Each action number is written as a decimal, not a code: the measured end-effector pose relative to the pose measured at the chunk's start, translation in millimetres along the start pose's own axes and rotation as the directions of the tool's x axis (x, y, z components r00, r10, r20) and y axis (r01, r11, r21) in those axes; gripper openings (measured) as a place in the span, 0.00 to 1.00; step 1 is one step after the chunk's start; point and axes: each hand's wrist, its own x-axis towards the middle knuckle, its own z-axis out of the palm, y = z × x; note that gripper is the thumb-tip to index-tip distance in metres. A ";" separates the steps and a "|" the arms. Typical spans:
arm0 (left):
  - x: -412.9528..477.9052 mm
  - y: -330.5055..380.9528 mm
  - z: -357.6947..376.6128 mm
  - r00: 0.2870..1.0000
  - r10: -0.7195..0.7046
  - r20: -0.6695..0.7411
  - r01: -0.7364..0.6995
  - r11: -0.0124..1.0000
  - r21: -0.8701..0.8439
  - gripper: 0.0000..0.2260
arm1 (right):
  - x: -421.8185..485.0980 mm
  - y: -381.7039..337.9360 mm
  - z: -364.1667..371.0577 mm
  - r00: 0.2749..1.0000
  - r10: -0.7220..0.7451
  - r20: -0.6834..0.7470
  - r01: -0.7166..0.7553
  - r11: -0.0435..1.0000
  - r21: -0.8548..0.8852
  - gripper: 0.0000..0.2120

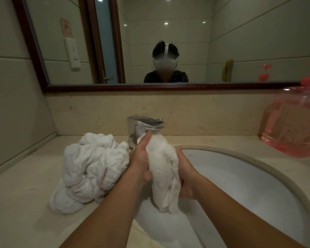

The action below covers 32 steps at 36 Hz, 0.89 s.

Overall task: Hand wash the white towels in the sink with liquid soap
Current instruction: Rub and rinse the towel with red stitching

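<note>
White towel (164,174) squeezed between both hands over sink (240,176), beige counter (25,203).

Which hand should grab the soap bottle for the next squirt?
Right. The pink soap bottle stands on the counter to the right of the sink, on the right hand's side. The left hand would have to cross over the towel both hands grip.

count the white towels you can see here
2, as far as shows. One towel is squeezed between both hands over the sink, under the faucet. The other lies bunched on the counter, left; that heap may hide more.
</note>
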 end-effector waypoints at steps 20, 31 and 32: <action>6.5 -0.5 -1.6 0.995 0.089 -0.053 -0.089 0.996 0.007 0.37 | 10.1 -2.2 0.8 0.992 0.058 0.109 -0.080 0.973 0.218 0.51; 1.6 0.1 -8.0 0.990 0.086 -0.112 -0.037 0.922 0.386 0.35 | -7.8 -18.5 5.4 0.817 -0.505 -0.277 0.481 0.863 -0.154 0.15; -1.5 -0.7 -6.7 0.995 0.046 -0.083 -0.011 0.922 0.386 0.35 | -9.3 -18.9 4.2 0.798 -0.533 -0.281 0.500 0.846 -0.186 0.14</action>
